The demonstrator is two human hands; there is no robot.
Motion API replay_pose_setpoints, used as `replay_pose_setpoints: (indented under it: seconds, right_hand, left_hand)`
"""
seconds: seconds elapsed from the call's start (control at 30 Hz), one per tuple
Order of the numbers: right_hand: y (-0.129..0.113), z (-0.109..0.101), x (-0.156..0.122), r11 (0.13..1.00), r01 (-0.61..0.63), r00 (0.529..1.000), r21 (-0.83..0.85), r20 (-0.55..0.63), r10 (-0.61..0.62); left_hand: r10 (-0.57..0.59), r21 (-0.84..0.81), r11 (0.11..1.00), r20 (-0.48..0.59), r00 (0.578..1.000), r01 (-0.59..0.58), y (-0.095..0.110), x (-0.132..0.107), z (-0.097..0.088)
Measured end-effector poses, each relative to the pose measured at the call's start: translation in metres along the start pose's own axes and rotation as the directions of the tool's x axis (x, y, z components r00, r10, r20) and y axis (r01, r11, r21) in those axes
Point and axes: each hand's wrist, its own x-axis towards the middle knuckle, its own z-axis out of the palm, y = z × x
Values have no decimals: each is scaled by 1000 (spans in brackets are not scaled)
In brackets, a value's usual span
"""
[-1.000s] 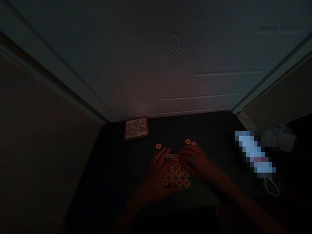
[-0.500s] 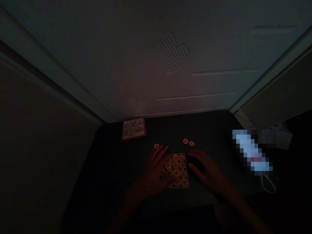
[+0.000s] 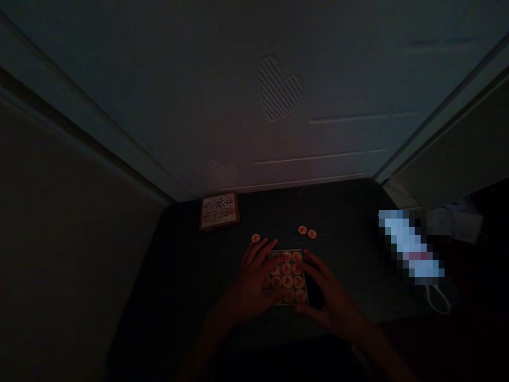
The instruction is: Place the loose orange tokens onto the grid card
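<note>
Head view, looking down: a block of round xiangqi pieces with red characters sits in rows on a square board, near the middle of the table's front part. The left hand lies over the block's left side, its fingers spread and reaching toward the board's upper left corner. Half a second ago the right hand stood apart from the board; now the right hand has closed in on its right edge, fingers spread and curved, thumb low near the lower corner. Neither hand visibly pinches a piece, so the block now sits bracketed from both sides. Beyond it, a loose piece lies just above the left fingers, and a pair of pieces lies farther right. A printed box rests at the back of the table, against a white embossed door.
</note>
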Motion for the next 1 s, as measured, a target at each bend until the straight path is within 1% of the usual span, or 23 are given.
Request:
replay_pose_setpoints:
  seconds: [0.13,0.27,0.37,0.5,0.63,0.83,1.0]
  right_hand:
    - [0,2,-5,999,-12,1000,-49,29,13]
    - [1,3,-4,995,-1,1000,-103,31,4]
    - [4,0,0,992,21,999,-127,41,-16]
    - [10,-8,6,989,47,998,-142,54,-39]
    - [15,-12,8,985,65,997,-157,51,-58]
    - [15,-10,6,983,98,995,-156,23,-95]
    - [15,-10,6,980,119,993,-158,2,-120]
  left_hand:
    - [-2,-26,1000,3,1000,2,1,-1,-2]
    - [-33,-98,995,-17,999,31,-2,-11,-7]
    - [-66,-139,988,2,998,66,-8,-22,-8]
    - [-121,-147,981,37,992,126,-15,-33,-7]
    - [-126,-149,980,36,991,130,-17,-34,-5]
    - [-117,-160,980,10,993,117,-16,-32,-2]
    - [-106,-145,984,10,994,106,-16,-32,0]
